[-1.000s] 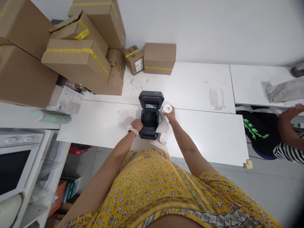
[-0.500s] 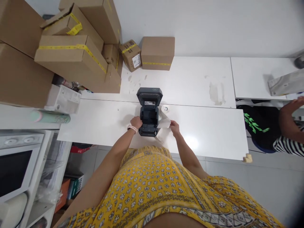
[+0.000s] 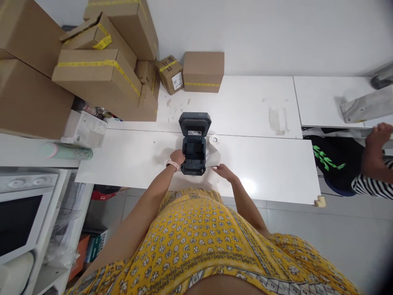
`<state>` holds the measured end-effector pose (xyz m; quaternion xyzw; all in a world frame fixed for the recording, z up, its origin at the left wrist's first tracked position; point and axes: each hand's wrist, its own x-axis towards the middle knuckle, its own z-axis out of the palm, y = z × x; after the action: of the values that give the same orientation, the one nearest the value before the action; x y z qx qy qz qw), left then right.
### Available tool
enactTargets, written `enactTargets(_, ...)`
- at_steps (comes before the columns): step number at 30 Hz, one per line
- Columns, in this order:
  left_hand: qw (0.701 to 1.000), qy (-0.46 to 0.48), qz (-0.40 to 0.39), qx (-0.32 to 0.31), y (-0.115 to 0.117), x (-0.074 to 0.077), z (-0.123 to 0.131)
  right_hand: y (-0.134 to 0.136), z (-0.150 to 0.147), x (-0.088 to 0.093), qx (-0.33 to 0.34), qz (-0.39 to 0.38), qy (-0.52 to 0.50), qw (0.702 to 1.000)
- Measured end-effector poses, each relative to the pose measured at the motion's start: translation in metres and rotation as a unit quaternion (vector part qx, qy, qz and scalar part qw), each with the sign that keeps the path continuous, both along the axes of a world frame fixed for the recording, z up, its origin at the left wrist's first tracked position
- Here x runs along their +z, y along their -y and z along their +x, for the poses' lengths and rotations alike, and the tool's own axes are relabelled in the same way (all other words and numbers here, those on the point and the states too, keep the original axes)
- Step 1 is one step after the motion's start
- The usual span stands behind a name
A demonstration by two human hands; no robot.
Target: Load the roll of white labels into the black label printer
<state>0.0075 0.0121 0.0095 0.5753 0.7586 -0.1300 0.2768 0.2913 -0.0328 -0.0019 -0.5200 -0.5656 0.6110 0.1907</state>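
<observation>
A dark grey label printer [image 3: 194,168] stands on the white table with its lid [image 3: 194,117] tipped up and its inner bay exposed. My left hand [image 3: 177,156] is closed on the printer's left side, the fingertips partly hidden at its edge. Just right of the printer is a roll of white label paper [image 3: 215,140], from which a loose strip [image 3: 214,157] curls toward me. My right hand [image 3: 223,171] pinches the near end of that strip, low beside the printer's front right corner.
Stacked cardboard boxes [image 3: 92,78] fill the table's left back, with a smaller carton [image 3: 204,69] by the wall. A green bottle [image 3: 67,151] lies at the left, above a microwave [image 3: 24,213]. At the far right, a person's arm [image 3: 376,155] reaches in.
My right hand has moved down and slightly left with the paper strip's end, nearer the printer's front corner. My left hand stays on the printer. The view has shifted slightly.
</observation>
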Motion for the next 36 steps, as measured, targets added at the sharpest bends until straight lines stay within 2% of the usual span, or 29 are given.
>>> enactTargets(3, 1.0, 0.008, 0.004, 0.007, 0.001, -0.001, 0.0, 0.011, 0.01, 0.042, 0.116, 0.002, -0.056, 0.992)
enactTargets(6, 1.0, 0.014, 0.012, 0.018, 0.004, -0.004, -0.001, 0.001, -0.004, 0.083, 0.238, 0.034, -0.108, 0.965)
enactTargets(8, 0.999, 0.016, 0.026, 0.026, 0.007, -0.005, -0.001, -0.016, -0.03, 0.096, 0.286, 0.068, -0.083, 0.952)
enactTargets(9, 0.999, 0.02, 0.032, 0.03, 0.009, -0.005, -0.002, -0.026, -0.046, 0.096, 0.298, 0.094, -0.053, 0.948)
enactTargets(11, 0.998, 0.031, 0.042, 0.041, 0.014, -0.005, -0.002, -0.047, -0.078, 0.084, 0.296, 0.159, 0.033, 0.941)
enactTargets(13, 0.997, 0.041, 0.043, 0.055, 0.017, -0.005, -0.002, -0.065, -0.105, 0.061, 0.285, 0.211, 0.15, 0.923)
enactTargets(15, 0.996, 0.05, 0.044, 0.066, 0.019, -0.006, -0.002, -0.077, -0.122, 0.036, 0.274, 0.23, 0.237, 0.903)
enactTargets(18, 0.994, 0.058, 0.042, 0.079, 0.019, -0.006, 0.0, -0.084, -0.133, 0.005, 0.265, 0.237, 0.289, 0.889)
enactTargets(21, 0.993, 0.058, 0.039, 0.093, 0.018, -0.006, 0.001, -0.08, -0.135, -0.011, 0.286, 0.238, 0.315, 0.873)
enactTargets(27, 0.993, 0.064, 0.041, 0.092, 0.018, -0.008, 0.0, -0.068, -0.131, -0.021, 0.34, 0.237, 0.32, 0.852)
enactTargets(33, 0.991, 0.077, 0.043, 0.105, 0.021, -0.009, 0.0, -0.072, -0.127, -0.017, 0.348, 0.263, 0.326, 0.839)
enactTargets(36, 0.987, 0.092, 0.039, 0.126, 0.026, -0.009, 0.003, -0.073, -0.128, -0.014, 0.354, 0.296, 0.335, 0.821)
